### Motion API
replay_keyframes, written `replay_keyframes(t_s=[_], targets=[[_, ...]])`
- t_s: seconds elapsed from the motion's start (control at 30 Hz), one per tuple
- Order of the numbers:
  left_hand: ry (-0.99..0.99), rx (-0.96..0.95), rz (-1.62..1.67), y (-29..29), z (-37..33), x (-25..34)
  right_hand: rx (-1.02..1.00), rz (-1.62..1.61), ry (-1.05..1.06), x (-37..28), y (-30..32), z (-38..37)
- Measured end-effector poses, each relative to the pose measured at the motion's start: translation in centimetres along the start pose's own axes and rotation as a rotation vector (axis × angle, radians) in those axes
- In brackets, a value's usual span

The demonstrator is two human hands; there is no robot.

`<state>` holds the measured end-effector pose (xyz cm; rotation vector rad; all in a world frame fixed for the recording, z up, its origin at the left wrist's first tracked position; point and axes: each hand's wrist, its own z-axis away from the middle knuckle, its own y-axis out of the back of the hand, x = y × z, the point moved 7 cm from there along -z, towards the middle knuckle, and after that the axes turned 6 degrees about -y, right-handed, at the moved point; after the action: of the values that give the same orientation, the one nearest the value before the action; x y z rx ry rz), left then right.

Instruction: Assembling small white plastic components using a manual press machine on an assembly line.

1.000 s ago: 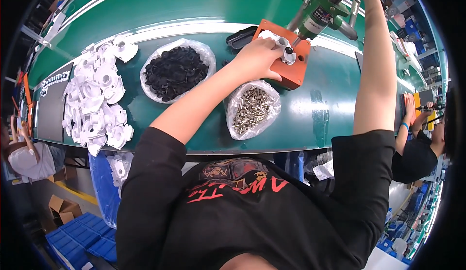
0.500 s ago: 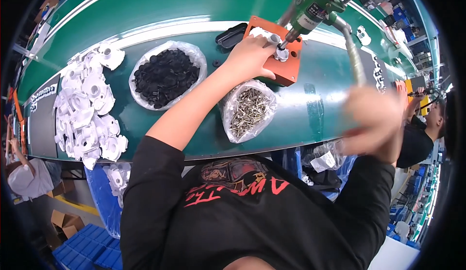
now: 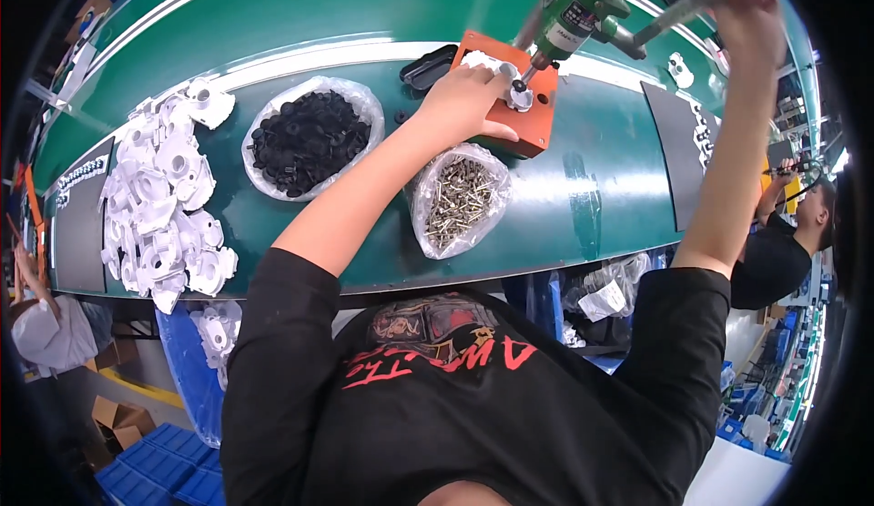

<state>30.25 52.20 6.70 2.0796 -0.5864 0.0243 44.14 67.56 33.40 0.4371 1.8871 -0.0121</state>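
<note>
My left hand (image 3: 462,101) rests on the orange block (image 3: 523,133), its fingers curled over a white plastic part (image 3: 487,58) and pressing it there. A grey tube stub of that part shows beside the fingertips. Just to the right, a small black cap (image 3: 519,86) sits under the tip of the green hand press (image 3: 569,15). My right hand (image 3: 748,19), blurred by motion, is raised at the far right and closed round the end of the press lever (image 3: 674,16). The finger details there are smeared.
White plastic parts (image 3: 164,206) are heaped at the left. Bags of black caps (image 3: 309,142) and metal pins (image 3: 464,201) lie near my left arm. A black case (image 3: 428,67) is behind. A dark mat (image 3: 669,133) lies right; a co-worker (image 3: 783,260) is beyond.
My right hand has swung the lever up and away, from low near the table edge to the upper right. The press tip has risen off the cap slightly. My left hand stays on the part.
</note>
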Motion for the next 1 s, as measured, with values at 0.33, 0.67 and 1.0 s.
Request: replay_keyframes(t_s=[0.33,0.67,1.0], targets=[[0.100,0.056,-0.094,-1.0,-1.8,-4.0,0.879,-0.204,-0.308,14.0,5.7,0.7],[0.114,-0.121,-0.054,0.9,-5.4,-2.1,0.679,1.016,-0.559,37.6,12.1,9.9],[0.382,0.227,0.330,3.6,-1.3,-7.7,0.748,0.765,-0.606,36.9,8.3,11.4]])
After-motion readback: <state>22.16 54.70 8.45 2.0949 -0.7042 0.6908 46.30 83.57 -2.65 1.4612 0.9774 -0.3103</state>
